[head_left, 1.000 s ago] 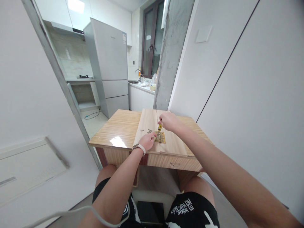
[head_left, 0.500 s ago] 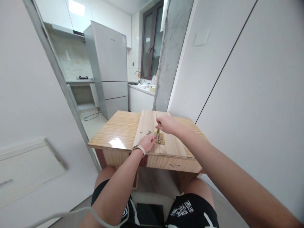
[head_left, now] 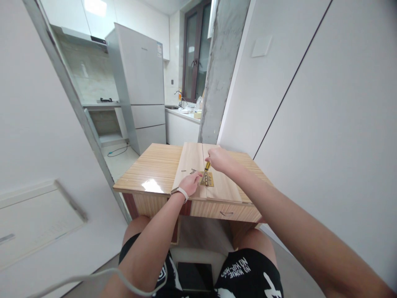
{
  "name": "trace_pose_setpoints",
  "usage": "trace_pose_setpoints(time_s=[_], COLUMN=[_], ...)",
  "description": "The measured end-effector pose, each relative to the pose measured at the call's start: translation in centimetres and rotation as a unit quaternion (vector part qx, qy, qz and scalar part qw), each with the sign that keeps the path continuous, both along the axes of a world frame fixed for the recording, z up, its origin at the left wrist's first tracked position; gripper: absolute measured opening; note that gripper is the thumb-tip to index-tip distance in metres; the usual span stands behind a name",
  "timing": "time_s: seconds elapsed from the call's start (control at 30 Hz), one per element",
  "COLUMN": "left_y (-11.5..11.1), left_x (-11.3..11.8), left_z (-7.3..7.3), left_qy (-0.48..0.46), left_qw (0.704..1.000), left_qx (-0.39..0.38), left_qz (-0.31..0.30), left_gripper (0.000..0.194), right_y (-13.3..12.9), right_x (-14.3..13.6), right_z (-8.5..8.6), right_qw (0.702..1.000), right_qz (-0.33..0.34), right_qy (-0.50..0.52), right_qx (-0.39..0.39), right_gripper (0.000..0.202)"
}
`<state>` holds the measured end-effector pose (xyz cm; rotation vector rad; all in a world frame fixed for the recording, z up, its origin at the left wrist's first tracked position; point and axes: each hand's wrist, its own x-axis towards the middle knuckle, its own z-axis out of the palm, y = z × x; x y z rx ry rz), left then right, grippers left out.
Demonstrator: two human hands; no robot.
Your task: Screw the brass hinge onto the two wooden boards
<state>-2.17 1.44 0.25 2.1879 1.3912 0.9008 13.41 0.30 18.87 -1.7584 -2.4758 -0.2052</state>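
Observation:
My right hand (head_left: 219, 159) is closed around the yellow-and-black handle of a screwdriver (head_left: 207, 166). The shaft slants down and left to the left leaf of a brass hinge (head_left: 210, 179). This hinge lies open across the seam between two pale wooden boards (head_left: 192, 155). Beside its left leaf, my left hand (head_left: 190, 183) has its fingertips pinched together close to the screwdriver tip; anything between them is too small to make out. Several loose screws (head_left: 192, 171) lie on the left board beyond my left hand, and a single screw (head_left: 183, 170) sits farther left.
The boards rest on a wood-grain desk (head_left: 149, 167) with a front drawer (head_left: 226, 213). A wall (head_left: 310, 124) rises close on the right. Past the desk stand a grey fridge (head_left: 141, 70) and a kitchen counter (head_left: 182, 124). A pale cable (head_left: 93, 273) crosses the lower left.
The screwdriver leans more now, its handle tipped to the right, and more of its shaft shows. My left fingertips have shifted slightly left, uncovering more of the hinge. The view has moved a little.

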Motion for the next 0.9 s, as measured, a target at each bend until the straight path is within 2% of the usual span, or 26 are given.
trace_pose_setpoints(time_s=[0.17,0.33,0.43,0.53,0.7,0.8,0.9], left_y=[0.1,0.1,0.2,0.2,0.2,0.3,0.3], left_x=[0.0,0.1,0.2,0.2,0.3,0.3,0.2], left_z=[0.0,0.0,0.0,0.0,-0.1,-0.3,-0.4], left_qy=[-0.007,-0.012,-0.010,0.000,0.019,0.021,0.012], left_qw=[1.000,0.999,0.999,0.999,0.999,0.998,0.999], left_qx=[0.002,0.008,0.015,0.021,0.029,0.045,0.048], left_qz=[-0.018,-0.042,-0.041,-0.036,-0.025,-0.024,-0.023], left_gripper=[0.033,0.031,0.026,0.024,0.024,0.025,0.025], right_y=[0.5,0.1,-0.4,-0.8,-1.5,-1.7,-1.4], right_x=[0.9,1.4,1.2,0.6,-0.8,-1.4,-1.3], right_z=[-0.1,0.7,1.1,1.2,0.9,0.7,0.5], right_qw=[0.997,0.986,0.982,0.987,0.998,0.999,0.999], right_qz=[0.077,0.160,0.184,0.151,0.033,-0.003,-0.007], right_qy=[-0.019,-0.038,-0.042,-0.053,-0.054,-0.046,-0.043], right_qx=[-0.002,-0.016,-0.019,-0.016,0.016,0.020,0.007], right_gripper=[0.017,0.019,0.016,0.015,0.043,0.043,0.036])
